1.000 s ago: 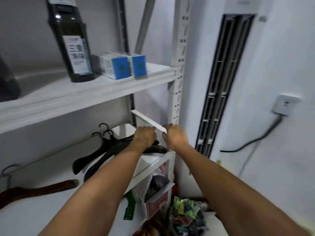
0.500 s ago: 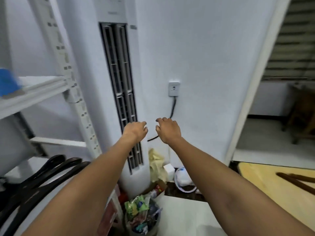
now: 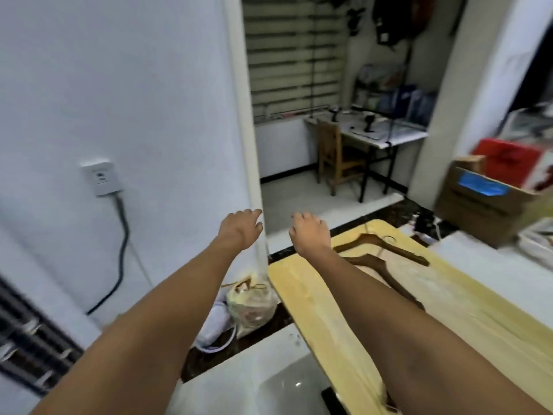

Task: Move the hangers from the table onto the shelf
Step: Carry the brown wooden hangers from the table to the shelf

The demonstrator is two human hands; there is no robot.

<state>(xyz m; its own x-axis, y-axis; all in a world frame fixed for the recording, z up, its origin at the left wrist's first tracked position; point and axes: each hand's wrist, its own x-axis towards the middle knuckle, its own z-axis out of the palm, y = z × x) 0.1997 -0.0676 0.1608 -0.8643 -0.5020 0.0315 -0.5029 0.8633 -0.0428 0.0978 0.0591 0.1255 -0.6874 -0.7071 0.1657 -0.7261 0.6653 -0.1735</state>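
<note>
My arms stretch forward: left hand (image 3: pixel 239 230) beside the table (image 3: pixel 299 295), right hand (image 3: pixel 311 235) above its edge near the hangers (image 3: pixel 401 250), both loosely curled, empty.

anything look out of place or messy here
Nothing spilled or broken. Two wooden hangers lie askew on the yellow table, and a crumpled bag slumps on the floor by its corner.

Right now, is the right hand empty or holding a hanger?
Empty. The right hand curls loosely round nothing; the hangers lie on the table.
</note>
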